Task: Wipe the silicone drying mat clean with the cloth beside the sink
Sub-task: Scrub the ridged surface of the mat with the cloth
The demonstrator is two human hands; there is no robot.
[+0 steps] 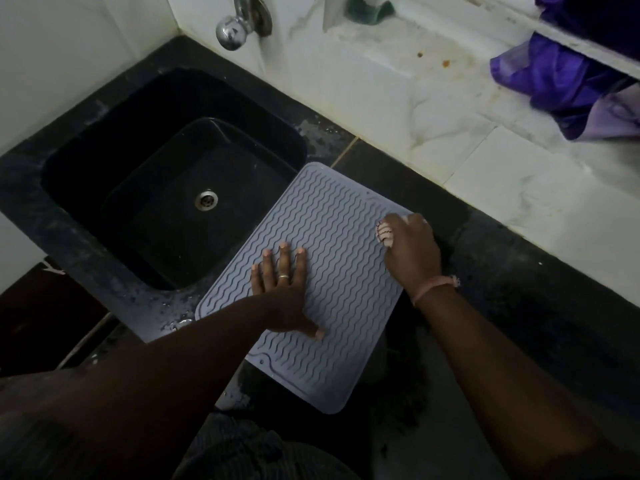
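A grey-blue silicone drying mat (332,220) with wavy ridges lies tilted on the black counter, just right of the sink. My left hand (285,289) rests flat on the mat's left half, fingers spread, a ring on one finger. My right hand (410,247) is at the mat's right edge, closed around a small pale cloth (384,233) with dark stripes. Only a bit of the cloth shows past my fingers, pressed against the mat.
A black sink (104,161) with a metal drain (206,199) sits to the left, a chrome tap (239,24) above it. The counter (519,289) by the sink looks wet. White tiled wall behind; purple fabric (568,81) hangs at top right; a teal rag (370,10) on the ledge.
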